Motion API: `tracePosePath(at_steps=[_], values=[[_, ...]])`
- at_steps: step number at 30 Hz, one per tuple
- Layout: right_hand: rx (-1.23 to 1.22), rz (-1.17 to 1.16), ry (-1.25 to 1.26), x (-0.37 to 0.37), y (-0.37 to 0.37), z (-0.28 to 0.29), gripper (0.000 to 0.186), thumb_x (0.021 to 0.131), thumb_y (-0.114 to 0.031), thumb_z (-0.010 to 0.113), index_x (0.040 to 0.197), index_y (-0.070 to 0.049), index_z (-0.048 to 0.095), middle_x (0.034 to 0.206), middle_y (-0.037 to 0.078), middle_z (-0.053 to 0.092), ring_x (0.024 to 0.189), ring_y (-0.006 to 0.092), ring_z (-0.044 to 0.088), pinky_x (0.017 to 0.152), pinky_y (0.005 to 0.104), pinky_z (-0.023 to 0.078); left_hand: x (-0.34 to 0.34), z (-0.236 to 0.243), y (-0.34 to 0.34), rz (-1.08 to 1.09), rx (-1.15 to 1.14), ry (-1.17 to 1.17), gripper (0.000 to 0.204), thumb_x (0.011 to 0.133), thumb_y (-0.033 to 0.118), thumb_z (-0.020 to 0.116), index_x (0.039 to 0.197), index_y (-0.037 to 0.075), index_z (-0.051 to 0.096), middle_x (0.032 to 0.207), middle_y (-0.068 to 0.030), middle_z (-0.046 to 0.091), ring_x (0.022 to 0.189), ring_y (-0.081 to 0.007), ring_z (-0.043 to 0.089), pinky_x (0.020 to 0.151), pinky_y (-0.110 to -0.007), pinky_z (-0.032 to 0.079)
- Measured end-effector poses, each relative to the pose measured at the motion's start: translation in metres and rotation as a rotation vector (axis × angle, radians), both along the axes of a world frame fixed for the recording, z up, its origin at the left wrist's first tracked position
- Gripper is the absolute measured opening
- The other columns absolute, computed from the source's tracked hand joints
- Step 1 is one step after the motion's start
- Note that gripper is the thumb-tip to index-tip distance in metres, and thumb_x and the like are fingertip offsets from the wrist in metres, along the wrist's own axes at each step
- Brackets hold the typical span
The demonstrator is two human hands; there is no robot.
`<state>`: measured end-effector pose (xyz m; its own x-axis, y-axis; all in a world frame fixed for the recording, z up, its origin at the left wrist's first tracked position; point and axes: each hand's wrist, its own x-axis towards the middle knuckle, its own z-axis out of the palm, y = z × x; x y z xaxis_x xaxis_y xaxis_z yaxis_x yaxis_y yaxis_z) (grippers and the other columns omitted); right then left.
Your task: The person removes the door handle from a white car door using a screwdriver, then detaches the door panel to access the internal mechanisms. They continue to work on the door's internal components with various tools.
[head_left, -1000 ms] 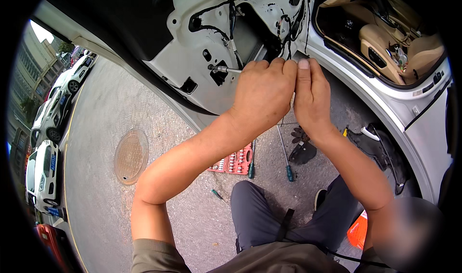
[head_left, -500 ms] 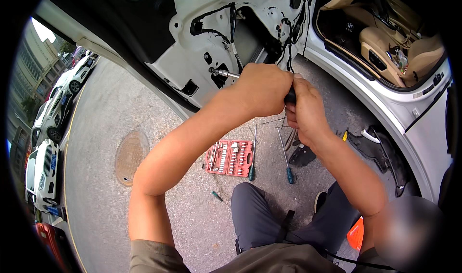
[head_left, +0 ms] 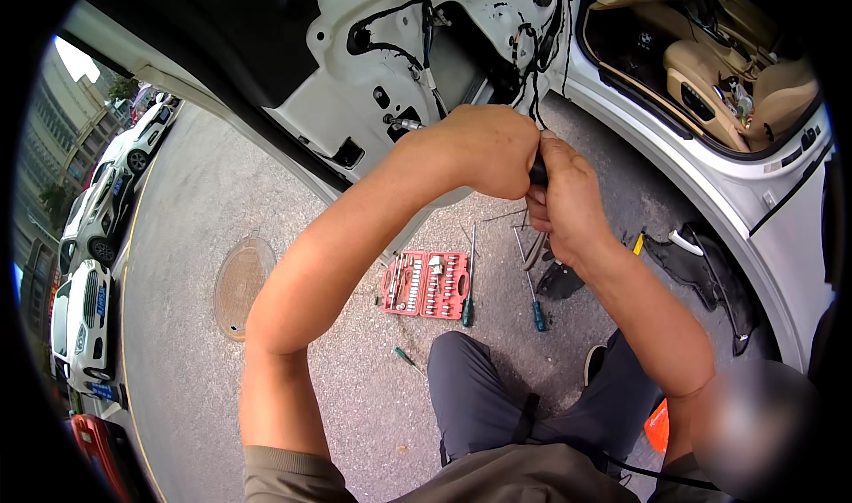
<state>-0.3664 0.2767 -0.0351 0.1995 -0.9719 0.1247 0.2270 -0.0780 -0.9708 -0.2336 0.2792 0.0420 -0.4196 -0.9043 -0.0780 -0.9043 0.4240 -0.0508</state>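
Note:
Both my hands grip one socket driver with a metal shaft and a black handle end. My left hand is closed around it, its back turned up, hiding most of the tool. My right hand is wrapped about the handle end, beside the left. The shaft's tip meets the white bare inner panel of a car door, next to a small dark opening. Black wiring hangs from the panel close behind my hands.
On the ground below lie a red socket set case, two long screwdrivers and a short one. Black trim pieces rest at the right by the car sill. Parked cars line the far left.
The view has shifted slightly. My left hand has tilted a little and less of the metal shaft shows. Both hands keep their hold on the socket driver.

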Motion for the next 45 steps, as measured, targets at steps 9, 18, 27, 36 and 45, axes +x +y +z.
tracePosePath(at_steps=[9, 18, 27, 36, 45], values=[[-1.26, -0.223, 0.302, -0.01, -0.015, -0.009, 0.024, 0.1, -0.024, 0.055, 0.084, -0.005, 0.052, 0.062, 0.012, 0.052, 0.054, 0.03, 0.053, 0.05, 0.0384, 0.043, 0.002, -0.076, 0.01, -0.127, -1.164, 0.381, 0.016, 0.075, 0.018, 0.066, 0.071, 0.01, 0.054, 0.063, -0.0065, 0.058, 0.059, -0.025, 0.058, 0.055, -0.037, 0.044], [0.007, 0.054, 0.028, -0.005, -0.011, -0.003, 0.038, 0.104, -0.036, 0.045, 0.086, -0.004, 0.053, 0.061, 0.009, 0.051, 0.054, 0.0177, 0.053, 0.05, 0.0352, 0.041, -0.007, -0.019, 0.013, 0.027, -0.423, 0.139, 0.02, 0.07, 0.016, 0.07, 0.082, 0.003, 0.061, 0.076, -0.015, 0.065, 0.073, -0.0352, 0.066, 0.062, -0.045, 0.051], [-1.108, -0.219, 0.4, -0.016, -0.022, -0.013, 0.024, 0.098, -0.026, 0.055, 0.087, -0.005, 0.056, 0.069, 0.011, 0.056, 0.057, 0.0267, 0.056, 0.05, 0.0369, 0.042, -0.006, -0.06, 0.007, -0.067, -1.016, 0.365, 0.015, 0.068, 0.02, 0.067, 0.071, 0.008, 0.058, 0.063, -0.0109, 0.059, 0.059, -0.0319, 0.058, 0.053, -0.041, 0.045], [-0.552, -0.27, 0.237, -0.003, -0.012, 0.003, 0.032, 0.1, -0.033, 0.052, 0.086, -0.005, 0.055, 0.067, 0.011, 0.055, 0.056, 0.0201, 0.057, 0.051, 0.0338, 0.044, -0.01, -0.051, 0.018, -0.009, -0.927, 0.253, 0.023, 0.068, 0.014, 0.072, 0.085, 0.006, 0.058, 0.082, -0.0086, 0.062, 0.072, -0.0299, 0.062, 0.063, -0.04, 0.048], [-0.544, -0.131, 0.285, -0.007, -0.003, -0.011, 0.029, 0.099, -0.027, 0.053, 0.086, -0.002, 0.056, 0.073, 0.015, 0.059, 0.064, 0.0316, 0.06, 0.057, 0.0378, 0.046, -0.001, -0.04, 0.009, -0.057, -0.628, 0.227, 0.02, 0.065, 0.022, 0.069, 0.062, 0.009, 0.054, 0.053, -0.0105, 0.055, 0.054, -0.0301, 0.06, 0.052, -0.043, 0.046]])
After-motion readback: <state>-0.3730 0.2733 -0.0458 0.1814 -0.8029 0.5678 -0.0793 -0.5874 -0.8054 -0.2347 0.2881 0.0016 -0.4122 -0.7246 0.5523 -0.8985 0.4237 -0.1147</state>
